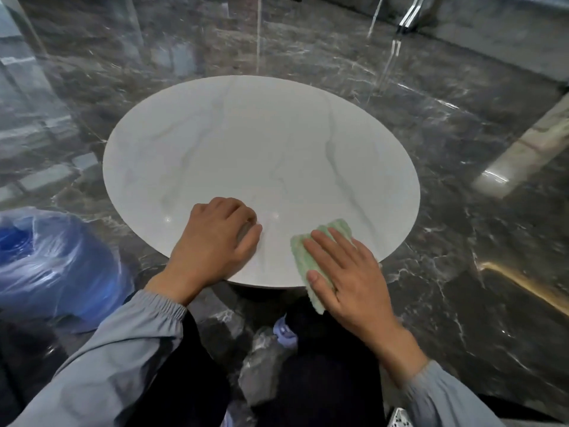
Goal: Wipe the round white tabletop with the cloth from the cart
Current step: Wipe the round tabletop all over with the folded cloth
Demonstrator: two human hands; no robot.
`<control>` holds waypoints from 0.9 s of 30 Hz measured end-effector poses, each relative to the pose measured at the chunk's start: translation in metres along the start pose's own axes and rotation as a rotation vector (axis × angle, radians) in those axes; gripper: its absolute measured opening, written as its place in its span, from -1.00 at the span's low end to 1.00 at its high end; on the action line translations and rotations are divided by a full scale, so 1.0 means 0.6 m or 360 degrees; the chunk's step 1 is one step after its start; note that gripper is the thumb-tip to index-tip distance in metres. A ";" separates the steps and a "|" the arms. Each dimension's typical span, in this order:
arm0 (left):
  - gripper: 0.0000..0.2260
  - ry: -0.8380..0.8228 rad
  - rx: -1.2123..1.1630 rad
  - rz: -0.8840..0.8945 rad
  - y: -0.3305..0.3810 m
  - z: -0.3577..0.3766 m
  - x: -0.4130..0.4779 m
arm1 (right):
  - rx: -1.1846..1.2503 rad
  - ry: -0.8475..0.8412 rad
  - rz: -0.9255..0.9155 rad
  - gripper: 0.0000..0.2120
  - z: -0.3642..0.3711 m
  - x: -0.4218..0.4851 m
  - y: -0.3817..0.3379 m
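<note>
The round white marble-veined tabletop (pixel 246 143) fills the middle of the head view. A pale green cloth (pixel 335 229) lies at its near right edge, one end hanging over the rim. My right hand (pixel 348 272) lies flat on the cloth with straight fingers, pressing it onto the table. My left hand (pixel 215 241) rests on the near edge to the left of the cloth, its fingers curled under against the surface and holding nothing.
Dark glossy marble floor (pixel 462 241) surrounds the table. A blue plastic bag (pixel 52 266) bulges at the lower left beside the table. Glass panels and metal legs (pixel 400 26) stand at the back. My dark trousers and covered shoes are below the table edge.
</note>
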State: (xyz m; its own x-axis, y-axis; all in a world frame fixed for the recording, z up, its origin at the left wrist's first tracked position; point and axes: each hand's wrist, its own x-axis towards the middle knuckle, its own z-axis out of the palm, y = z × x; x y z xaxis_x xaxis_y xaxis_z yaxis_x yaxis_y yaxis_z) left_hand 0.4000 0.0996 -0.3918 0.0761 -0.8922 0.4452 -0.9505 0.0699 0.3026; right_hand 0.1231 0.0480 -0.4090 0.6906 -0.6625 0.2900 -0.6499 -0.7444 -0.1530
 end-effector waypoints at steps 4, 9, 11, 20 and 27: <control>-0.78 -0.0046 0.0046 -0.0020 0.001 0.000 -0.002 | 0.0079 -0.0043 0.0429 -0.52 -0.033 0.006 0.112; -0.78 -0.0058 0.0061 -0.0057 0.003 0.003 -0.002 | -0.0096 -0.0082 0.0538 -0.45 -0.023 0.025 0.064; -0.78 -0.0065 0.0074 -0.0056 0.004 0.005 -0.002 | -0.0120 -0.0113 0.0476 -0.44 -0.010 0.022 -0.002; -0.78 -0.0107 0.0107 -0.0076 0.002 0.002 -0.002 | 0.0007 -0.0167 0.0317 -0.46 -0.024 0.021 0.004; -0.78 -0.0127 0.0108 -0.0068 0.001 0.002 -0.003 | 0.0191 -0.0273 0.0838 -0.30 -0.047 0.083 0.227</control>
State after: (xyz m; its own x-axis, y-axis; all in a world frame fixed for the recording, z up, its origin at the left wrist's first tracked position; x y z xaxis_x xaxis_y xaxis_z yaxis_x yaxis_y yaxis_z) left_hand 0.3991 0.1009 -0.3938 0.0954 -0.9266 0.3636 -0.9653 0.0030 0.2609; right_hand 0.0601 -0.0843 -0.3888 0.3311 -0.9435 -0.0106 -0.8870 -0.3074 -0.3446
